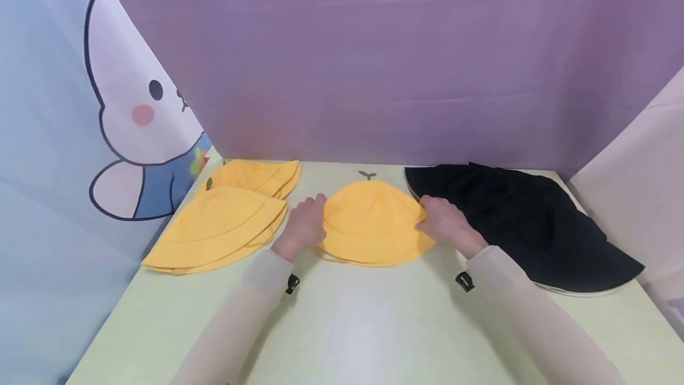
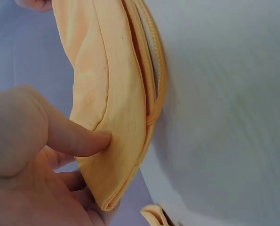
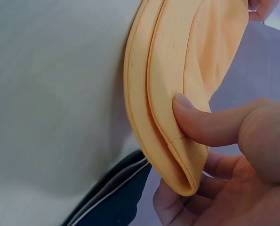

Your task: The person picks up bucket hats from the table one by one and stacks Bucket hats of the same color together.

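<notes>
A yellow bucket hat (image 1: 374, 218) with a small green sprout on its crown is held flattened between my two hands at the middle of the table. My left hand (image 1: 303, 224) pinches one end of its brim, thumb (image 2: 90, 141) on the near side and fingers behind. At the other end my right hand (image 1: 447, 224) grips the brim the same way, its thumb (image 3: 201, 122) pressed on the cloth. A thin yellow cord (image 2: 161, 70) runs along the brim's lower edge in the left wrist view.
Two more yellow hats lie at the left, the nearer hat (image 1: 219, 227) overlapping the farther hat (image 1: 262, 174). A black hat pile (image 1: 523, 224) with wide brims lies at the right. A purple curtain (image 1: 374, 64) hangs behind the pale table (image 1: 352, 325).
</notes>
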Available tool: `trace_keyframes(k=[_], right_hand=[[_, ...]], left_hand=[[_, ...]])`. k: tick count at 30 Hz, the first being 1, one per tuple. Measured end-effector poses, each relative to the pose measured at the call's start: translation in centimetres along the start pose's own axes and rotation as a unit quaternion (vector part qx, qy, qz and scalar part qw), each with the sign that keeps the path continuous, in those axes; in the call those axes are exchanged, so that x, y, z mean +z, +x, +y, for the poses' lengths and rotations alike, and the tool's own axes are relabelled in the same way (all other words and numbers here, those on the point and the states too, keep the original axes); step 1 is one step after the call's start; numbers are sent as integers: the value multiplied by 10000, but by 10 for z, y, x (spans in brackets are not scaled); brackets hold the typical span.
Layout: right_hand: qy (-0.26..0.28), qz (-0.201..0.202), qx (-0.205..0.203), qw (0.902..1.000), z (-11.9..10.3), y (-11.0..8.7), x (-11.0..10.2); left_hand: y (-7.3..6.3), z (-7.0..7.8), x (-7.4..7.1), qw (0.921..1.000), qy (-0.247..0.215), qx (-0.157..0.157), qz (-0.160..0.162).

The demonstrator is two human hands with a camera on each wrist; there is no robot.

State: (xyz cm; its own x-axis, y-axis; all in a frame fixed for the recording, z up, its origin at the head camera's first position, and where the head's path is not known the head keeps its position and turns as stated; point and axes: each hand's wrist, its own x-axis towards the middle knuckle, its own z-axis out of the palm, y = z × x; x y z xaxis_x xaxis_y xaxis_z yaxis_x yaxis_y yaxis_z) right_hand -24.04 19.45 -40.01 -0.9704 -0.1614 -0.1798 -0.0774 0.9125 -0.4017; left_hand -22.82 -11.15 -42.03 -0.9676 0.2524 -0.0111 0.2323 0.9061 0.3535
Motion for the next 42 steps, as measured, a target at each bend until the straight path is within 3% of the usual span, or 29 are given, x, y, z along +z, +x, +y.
trace_keyframes(k=[9, 17, 24, 30, 37, 42], right_hand=[[-329, -15, -126, 9994, 22, -18, 5], [-776, -8, -92, 9969, 24, -29, 9], [-1152, -133, -151, 9931, 22, -34, 17], [-1506, -12, -175, 9884, 12, -40, 20], [-1972, 76, -705, 9778, 0, -46, 24], [-1755, -318, -996, 9789, -2, -48, 27]], left_hand=[[-1, 12, 6, 9990, -103, -139, -415], [-6, 17, 8, 9979, -336, -119, -545], [-13, 21, 9, 9984, 82, -45, -559], [-18, 29, 9, 9964, 606, 82, -594], [-21, 33, 11, 9953, 642, 146, -711], [-23, 34, 12, 9930, 620, 310, -955]])
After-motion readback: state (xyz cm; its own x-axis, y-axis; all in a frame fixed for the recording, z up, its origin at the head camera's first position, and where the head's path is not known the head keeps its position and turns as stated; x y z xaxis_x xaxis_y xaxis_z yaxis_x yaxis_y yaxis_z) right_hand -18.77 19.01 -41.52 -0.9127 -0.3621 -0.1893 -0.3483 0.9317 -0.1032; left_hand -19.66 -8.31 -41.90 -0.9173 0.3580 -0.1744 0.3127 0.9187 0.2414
